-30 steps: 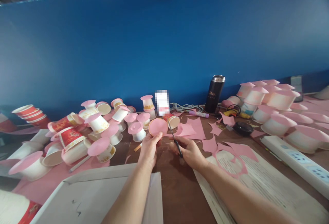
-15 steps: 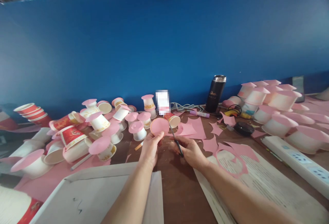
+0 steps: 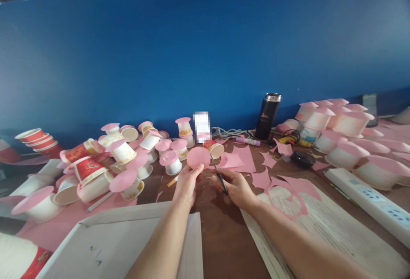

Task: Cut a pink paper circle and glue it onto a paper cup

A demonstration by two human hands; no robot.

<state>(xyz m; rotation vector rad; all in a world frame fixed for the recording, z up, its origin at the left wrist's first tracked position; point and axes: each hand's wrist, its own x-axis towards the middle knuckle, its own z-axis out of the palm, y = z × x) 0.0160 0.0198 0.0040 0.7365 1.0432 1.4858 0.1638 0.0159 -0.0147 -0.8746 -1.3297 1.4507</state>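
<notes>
the left hand (image 3: pixel 187 183) is closed in a pinch on the lower edge of a pink paper disc (image 3: pixel 197 157), which it holds upright above the brown table (image 3: pixel 221 232). the right hand (image 3: pixel 235 187) is closed around the black handles of a pair of scissors (image 3: pixel 218 172); the blades point up and away toward the right edge of the disc, and whether the blade tips touch the paper cannot be told. both hands are near each other at the centre of the table. to the left of the disc lies a heap of paper cups (image 3: pixel 121 155), many capped with pink discs, some red-printed and tipped on their sides. pink offcuts (image 3: pixel 243 159) lie just right of the scissors, and a pink sheet with a round hole (image 3: pixel 288 193) rests on printed paper beside the right forearm. a black flask (image 3: pixel 267 116) stands upright against the blue wall (image 3: pixel 205 57). a white power strip (image 3: pixel 368 198) lies at the right, with more capped cups (image 3: pixel 333 118) behind it. a white cardboard tray (image 3: pixel 128 245) sits under the left forearm.
</notes>
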